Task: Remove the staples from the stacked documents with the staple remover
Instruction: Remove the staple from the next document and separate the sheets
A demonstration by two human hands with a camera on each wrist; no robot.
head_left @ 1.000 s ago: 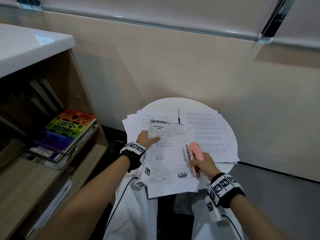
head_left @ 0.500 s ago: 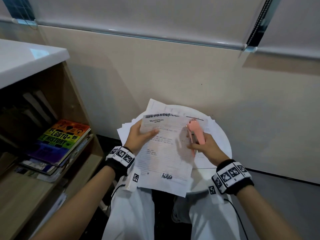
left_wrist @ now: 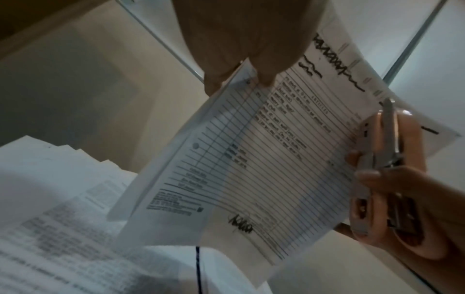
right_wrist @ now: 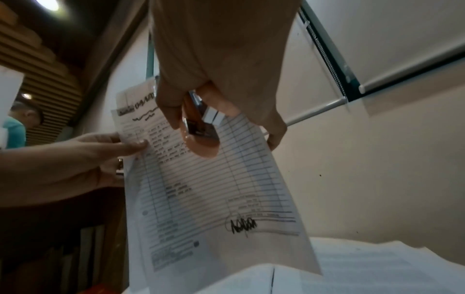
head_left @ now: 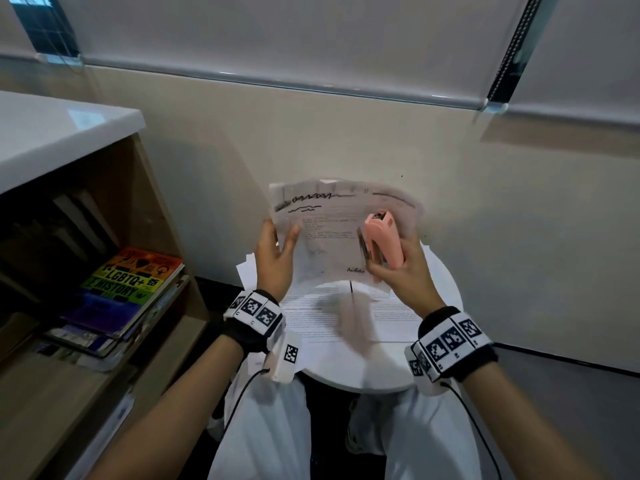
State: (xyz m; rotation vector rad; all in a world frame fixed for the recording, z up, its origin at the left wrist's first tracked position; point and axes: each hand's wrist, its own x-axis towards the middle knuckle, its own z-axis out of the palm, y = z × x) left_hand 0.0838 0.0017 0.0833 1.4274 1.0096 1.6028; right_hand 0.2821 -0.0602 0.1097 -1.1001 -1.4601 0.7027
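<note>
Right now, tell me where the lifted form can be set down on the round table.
Little bare room. Loose printed sheets cover most of the round table; only its right rim and the near edge show bare. The left hand and right hand, gripping the pink staple remover, hold the form above. Laying it on the sheets looks easiest.

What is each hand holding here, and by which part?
The left hand pinches the lifted document at its left edge. The right hand grips the pink staple remover by its lower body.
</note>
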